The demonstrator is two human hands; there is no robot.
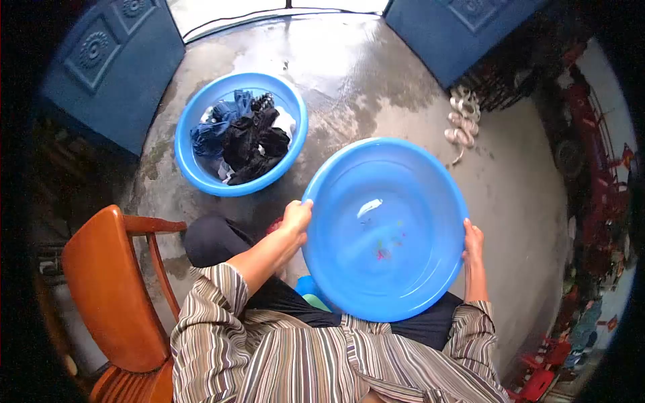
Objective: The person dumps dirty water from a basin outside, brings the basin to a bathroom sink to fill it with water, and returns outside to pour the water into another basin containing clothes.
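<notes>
A large round blue basin (349, 269) is held over my lap, its inside facing up toward me. At its left rim, my left hand (296, 220) is closed on the edge. On the opposite side my right hand (473, 240) grips the right rim, with the fingers partly hidden. A small coloured print and a white glare patch show on the basin's bottom. Beyond my left hand, a second blue basin (187, 161) stands on the floor, holding a heap of dark clothes (252, 144) with some white pieces.
A wooden chair (114, 289) stands at my left. Pale shoes (463, 121) lie on the wet concrete floor (336, 80) to the right. Blue double doors (101, 67) open at the front. Red items (537, 376) and clutter line the right wall.
</notes>
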